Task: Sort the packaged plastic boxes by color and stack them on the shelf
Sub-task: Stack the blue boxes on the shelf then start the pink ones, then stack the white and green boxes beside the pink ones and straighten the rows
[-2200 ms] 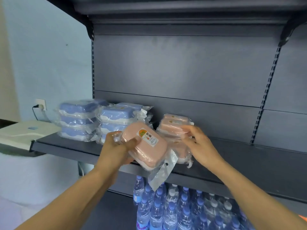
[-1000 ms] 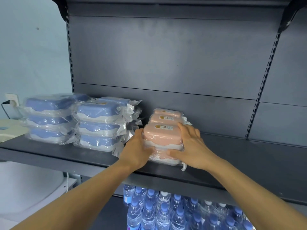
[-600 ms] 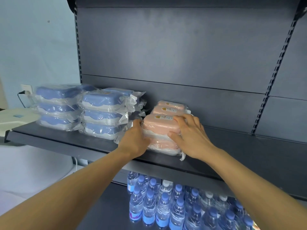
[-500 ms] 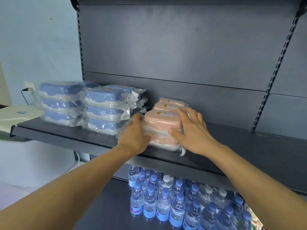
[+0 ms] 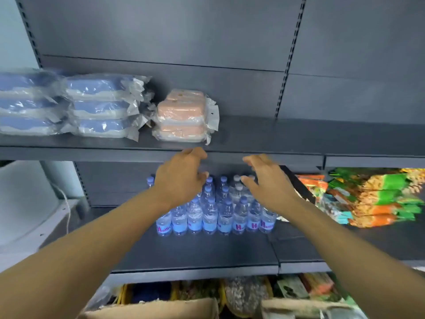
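Two hands in mid frame, both bare and holding nothing: left hand [image 5: 181, 174] with loosely curled fingers just under the front lip of the shelf [image 5: 299, 137], right hand [image 5: 268, 180] beside it with fingers spread and relaxed, apart from the left. Neither touching any box.

Pink boxes [image 5: 181, 118] stacked on the shelf slightly left of centre, wrapped in clear film, one on another at the front, with another pink lid showing just behind the top one. Just left of them, blue boxes [image 5: 101, 107] in a stack of three, also film-wrapped, with a second blue stack [image 5: 25, 104] further left at the frame edge. Pink and blue stacks close, wrapping tails nearly meeting between them.

Below, on the next shelf level down, a block of water bottles [image 5: 216, 215] with blue caps and blue labels, partly hidden behind both hands. Colourful green and orange snack bags [image 5: 372, 199] at right of the frame, blurred. More packets at the bottom edge, too blurred to identify. White object at the left edge, unclear.
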Demonstrator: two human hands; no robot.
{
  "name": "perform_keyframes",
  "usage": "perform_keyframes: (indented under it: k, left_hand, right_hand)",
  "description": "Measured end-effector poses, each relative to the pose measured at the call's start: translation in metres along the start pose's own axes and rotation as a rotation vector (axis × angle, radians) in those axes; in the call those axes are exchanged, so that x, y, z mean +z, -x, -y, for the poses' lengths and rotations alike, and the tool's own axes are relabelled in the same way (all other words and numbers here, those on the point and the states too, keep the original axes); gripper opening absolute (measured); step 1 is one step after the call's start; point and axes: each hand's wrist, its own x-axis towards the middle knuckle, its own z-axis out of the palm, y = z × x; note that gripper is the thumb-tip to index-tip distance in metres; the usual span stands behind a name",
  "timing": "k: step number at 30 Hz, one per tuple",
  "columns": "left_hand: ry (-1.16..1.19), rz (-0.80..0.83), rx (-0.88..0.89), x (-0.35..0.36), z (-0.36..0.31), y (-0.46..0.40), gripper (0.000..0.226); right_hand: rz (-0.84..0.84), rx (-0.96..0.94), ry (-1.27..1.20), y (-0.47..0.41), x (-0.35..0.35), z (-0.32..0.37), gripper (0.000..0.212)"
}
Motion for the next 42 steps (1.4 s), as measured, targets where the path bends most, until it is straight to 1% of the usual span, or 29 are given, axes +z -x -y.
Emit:
perform_keyframes:
  k: [3, 7, 11, 14, 19, 21, 23, 26, 28, 30, 33, 36, 42]
  left_hand:
    - [-0.060, 0.125, 0.036, 0.043, -0.015, 0.022, 0.033]
    - [-0.039, 0.334, 0.070, 0.105, -0.035, 0.049, 0.028]
    - [-0.001, 0.499, 0.114, 0.164, -0.064, 0.079, 0.029]
    - [-0.021, 0.597, 0.132, 0.207, -0.086, 0.101, 0.026]
    - [-0.030, 0.687, 0.093, 0.274, -0.122, 0.125, 0.027]
    - [-0.040, 0.718, 0.043, 0.300, -0.138, 0.135, 0.027]
    - [-0.044, 0.754, -0.010, 0.328, -0.153, 0.145, 0.031]
    - [-0.046, 0.823, -0.095, 0.368, -0.174, 0.158, 0.036]
    - [-0.034, 0.852, -0.146, 0.391, -0.183, 0.170, 0.033]
    - [-0.045, 0.874, -0.194, 0.411, -0.188, 0.181, 0.033]
    - [-0.062, 0.900, -0.242, 0.436, -0.186, 0.192, 0.036]
    - [-0.052, 0.910, -0.286, 0.457, -0.177, 0.197, 0.041]
    - [-0.007, 0.853, -0.385, 0.493, -0.154, 0.198, 0.049]
  right_hand:
    - [0.091, 0.076, 0.076, 0.050, 0.015, -0.019, 0.039]
    - [0.240, 0.183, 0.144, 0.116, 0.026, -0.050, 0.040]
    - [0.338, 0.327, 0.144, 0.177, 0.035, -0.093, 0.041]
    - [0.386, 0.387, 0.134, 0.215, 0.040, -0.136, 0.042]
    - [0.469, 0.450, 0.120, 0.265, 0.049, -0.215, 0.054]
    - [0.495, 0.455, 0.098, 0.281, 0.054, -0.250, 0.043]
    - [0.520, 0.428, 0.084, 0.296, 0.062, -0.286, 0.038]
    - [0.628, 0.428, 0.054, 0.315, 0.075, -0.331, 0.038]
    - [0.695, 0.416, 0.074, 0.326, 0.086, -0.352, 0.041]
    - [0.733, 0.407, 0.080, 0.333, 0.101, -0.367, 0.043]
    - [0.789, 0.433, -0.034, 0.340, 0.135, -0.381, 0.049]
    - [0.814, 0.416, -0.075, 0.338, 0.170, -0.388, 0.055]
    - [0.880, 0.363, -0.054, 0.327, 0.238, -0.390, 0.061]
